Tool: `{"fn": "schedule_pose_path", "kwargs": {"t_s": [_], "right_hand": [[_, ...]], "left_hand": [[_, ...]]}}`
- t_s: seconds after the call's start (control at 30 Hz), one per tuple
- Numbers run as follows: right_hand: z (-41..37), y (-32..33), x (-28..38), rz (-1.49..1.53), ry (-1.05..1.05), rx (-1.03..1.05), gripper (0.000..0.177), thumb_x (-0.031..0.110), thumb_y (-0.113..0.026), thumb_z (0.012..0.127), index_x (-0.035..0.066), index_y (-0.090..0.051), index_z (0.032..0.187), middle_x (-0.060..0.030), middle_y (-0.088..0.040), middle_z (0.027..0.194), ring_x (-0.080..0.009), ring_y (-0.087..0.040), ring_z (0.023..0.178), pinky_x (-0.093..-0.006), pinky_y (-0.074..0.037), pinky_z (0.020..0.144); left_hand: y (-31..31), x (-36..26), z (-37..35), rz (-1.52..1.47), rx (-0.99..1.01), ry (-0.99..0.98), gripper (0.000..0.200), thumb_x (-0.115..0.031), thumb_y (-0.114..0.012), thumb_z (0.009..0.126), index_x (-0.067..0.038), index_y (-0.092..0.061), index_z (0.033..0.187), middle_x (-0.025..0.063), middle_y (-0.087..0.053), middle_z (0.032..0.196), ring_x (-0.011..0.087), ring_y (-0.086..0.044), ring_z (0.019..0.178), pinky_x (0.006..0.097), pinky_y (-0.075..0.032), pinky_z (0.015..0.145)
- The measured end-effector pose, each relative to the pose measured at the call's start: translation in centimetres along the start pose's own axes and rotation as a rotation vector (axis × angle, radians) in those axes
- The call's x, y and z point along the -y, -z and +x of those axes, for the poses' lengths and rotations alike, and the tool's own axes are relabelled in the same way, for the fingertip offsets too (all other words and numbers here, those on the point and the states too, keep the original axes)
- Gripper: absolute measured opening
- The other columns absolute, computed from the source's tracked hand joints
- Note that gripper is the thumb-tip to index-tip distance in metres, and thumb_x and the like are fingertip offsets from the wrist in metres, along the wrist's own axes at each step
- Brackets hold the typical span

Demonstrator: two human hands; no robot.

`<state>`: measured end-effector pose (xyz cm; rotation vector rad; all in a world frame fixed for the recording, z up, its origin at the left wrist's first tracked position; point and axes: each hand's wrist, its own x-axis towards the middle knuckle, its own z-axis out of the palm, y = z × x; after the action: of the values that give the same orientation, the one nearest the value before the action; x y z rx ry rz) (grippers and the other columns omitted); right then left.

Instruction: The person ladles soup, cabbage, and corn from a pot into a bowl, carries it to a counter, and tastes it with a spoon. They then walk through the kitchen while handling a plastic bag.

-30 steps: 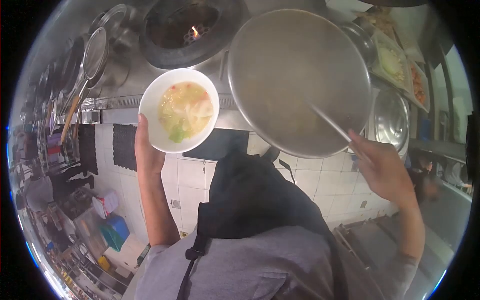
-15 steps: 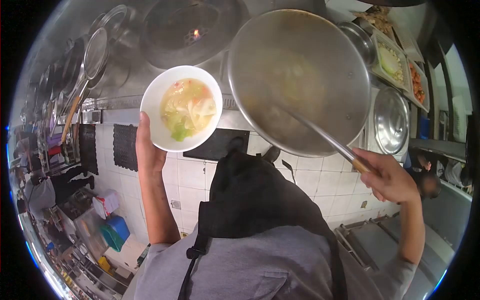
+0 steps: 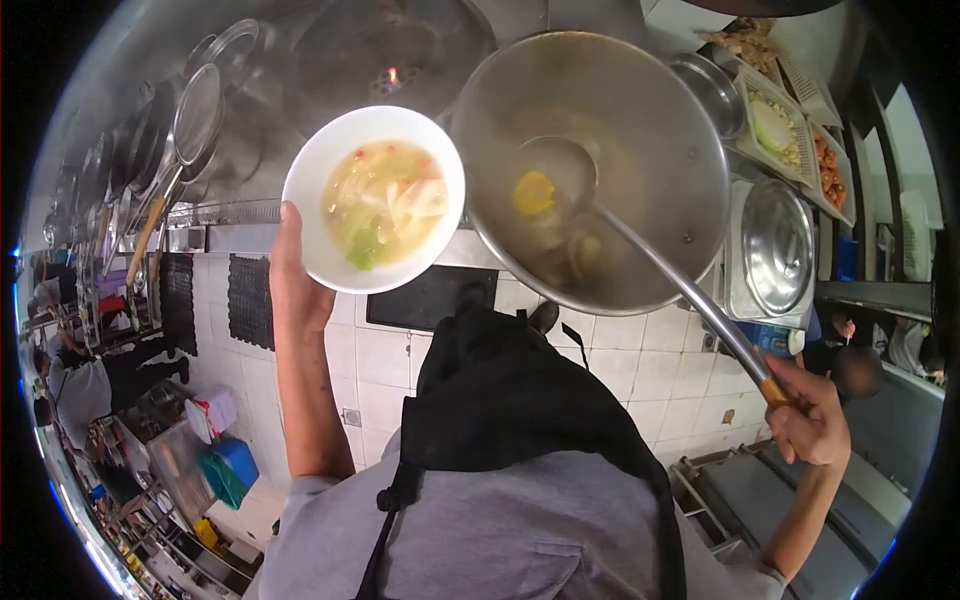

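Note:
A white bowl (image 3: 305,235) holds pale yellow soup with a green leaf, white pieces and red bits. My left hand (image 3: 298,270) grips this bowl by its left rim, thumb up. To the right stands a large steaming metal pot (image 3: 690,170). My right hand (image 3: 808,410) is closed on the wooden end of a long ladle (image 3: 690,290). The ladle's round head is inside the pot, near its left side, with a yellow piece (image 3: 534,193) in it.
A stove burner (image 3: 390,75) with a small flame lies behind the bowl. Strainers (image 3: 197,115) hang at the left. Baskets of vegetables (image 3: 780,130) and a metal lid (image 3: 778,245) are at the right. Another person (image 3: 85,390) is at the far left.
The ladle's head has risen into view with a yellow piece in it. My right hand has moved down and right. The bowl has shifted slightly up and right.

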<state>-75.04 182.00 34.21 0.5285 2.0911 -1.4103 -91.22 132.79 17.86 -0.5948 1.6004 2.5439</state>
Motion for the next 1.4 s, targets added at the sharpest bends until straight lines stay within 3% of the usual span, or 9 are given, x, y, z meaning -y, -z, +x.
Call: {"fn": "schedule_pose_path", "kwargs": {"t_s": [0.23,0.33,0.57,0.7,0.8,0.97,1.1,1.23,1.4], "right_hand": [[-5.2,3.7,-2.4,0.014,0.287,-0.174,0.072,0.034,-0.074,0.084,-0.012,-0.048,0.134,-0.0192,-0.067,0.087,-0.0085,-0.052,0.042,-0.0214,-0.036,0.035],[-6.8,2.8,0.1,0.086,0.313,-0.219,0.074,0.035,-0.074,0.083,-0.012,-0.048,0.134,-0.0244,-0.067,0.1,-0.0087,-0.053,0.043,-0.0205,-0.038,0.037],[-5.7,1.3,-0.3,0.052,0.444,-0.114,0.069,0.029,-0.077,0.082,-0.009,-0.051,0.133,-0.0231,-0.065,0.097,-0.009,-0.05,0.04,-0.0201,-0.037,0.037],[-5.5,0.8,-0.1,-0.363,0.368,-0.23,0.066,0.033,-0.08,0.077,-0.005,-0.059,0.126,-0.0125,-0.065,0.09,-0.0138,-0.059,0.063,-0.0269,-0.049,0.062],[-5.2,0.4,-0.8,-0.461,0.387,-0.351,0.062,0.033,-0.081,0.074,-0.002,-0.064,0.123,-0.0125,-0.068,0.102,-0.0173,-0.06,0.09,-0.0331,-0.044,0.091],[-4.6,0.8,-0.5,-0.382,0.349,-0.432,0.062,0.011,-0.07,0.073,-0.002,-0.057,0.132,-0.0157,-0.065,0.123,-0.016,-0.059,0.097,-0.0273,-0.043,0.089],[0.5,-1.5,1.4,-0.729,0.462,-0.449,0.061,-0.009,-0.06,0.073,-0.003,-0.055,0.133,-0.0183,-0.067,0.106,-0.0218,-0.064,0.081,-0.0313,-0.048,0.076],[7.0,-3.8,2.6,-1.167,0.305,-0.357,0.059,-0.007,-0.06,0.077,0.002,-0.051,0.134,-0.0205,-0.06,0.085,-0.0378,-0.065,0.078,-0.0451,-0.051,0.069],[11.1,-5.2,3.8,-1.46,0.114,-0.173,0.063,-0.007,-0.054,0.08,0.005,-0.045,0.141,-0.0206,-0.061,0.094,-0.0361,-0.063,0.08,-0.046,-0.051,0.077]], "left_hand": [[-2.2,-0.2,0.5,0.017,0.068,-0.011,0.057,-0.042,-0.042,0.104,0.003,-0.043,0.138,0.0144,-0.055,0.131,0.0229,-0.057,0.117,0.0361,-0.048,0.098],[-2.5,-0.3,1.1,0.01,0.119,-0.012,0.058,-0.044,-0.042,0.103,0.003,-0.043,0.138,0.0148,-0.055,0.131,0.0233,-0.056,0.119,0.0365,-0.047,0.1],[-4.6,-0.8,1.2,0.022,0.247,-0.001,0.057,-0.042,-0.042,0.103,0.003,-0.044,0.137,0.0147,-0.055,0.132,0.023,-0.057,0.12,0.0362,-0.046,0.101],[-5.1,-1.0,1.0,0.026,0.28,0.043,0.056,-0.042,-0.043,0.103,0.003,-0.044,0.138,0.0149,-0.055,0.132,0.023,-0.057,0.119,0.0361,-0.046,0.101],[-5.4,-1.2,0.4,0.047,0.237,0.072,0.056,-0.042,-0.042,0.103,0.003,-0.044,0.138,0.0151,-0.055,0.132,0.0232,-0.056,0.121,0.0361,-0.046,0.102],[-4.0,-0.4,0.6,0.018,0.223,0.048,0.058,-0.043,-0.041,0.104,0.003,-0.042,0.139,0.0148,-0.054,0.134,0.0225,-0.054,0.122,0.0362,-0.045,0.103],[-1.9,-0.8,0.7,0.042,0.187,0.002,0.058,-0.043,-0.04,0.104,0.003,-0.042,0.14,0.014,-0.053,0.135,0.0223,-0.054,0.122,0.0358,-0.044,0.103],[-1.2,-1.1,0.1,0.041,0.051,-0.013,0.057,-0.042,-0.04,0.105,0.003,-0.041,0.14,0.0132,-0.053,0.135,0.0224,-0.054,0.122,0.0348,-0.045,0.101],[1.7,-0.7,0.6,-0.027,-0.017,-0.009,0.055,-0.041,-0.041,0.104,0.003,-0.043,0.139,0.0126,-0.053,0.134,0.0224,-0.053,0.122,0.0344,-0.045,0.101]]}}
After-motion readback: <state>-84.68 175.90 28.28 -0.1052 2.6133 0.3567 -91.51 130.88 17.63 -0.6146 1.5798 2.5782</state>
